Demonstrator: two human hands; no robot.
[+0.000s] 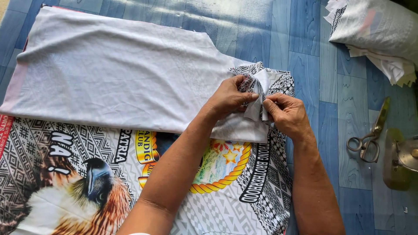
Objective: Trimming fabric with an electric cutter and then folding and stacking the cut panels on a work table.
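A white fabric piece (109, 69) lies spread, inside out, over a printed cloth (65, 174) that shows an eagle, a round emblem and black-and-white patterns. At the white piece's right end, my left hand (227, 98) and my right hand (286, 115) pinch a bunched, patterned fold of fabric (257, 89) between thumbs and fingers. Both hands touch the same fold, almost meeting.
The cloths lie on a blue wood-pattern floor (305, 43). Metal scissors (370, 135) rest on the floor at the right, next to a metal object (402, 159) at the frame edge. A stack of white cloth pieces (379, 35) sits at the top right.
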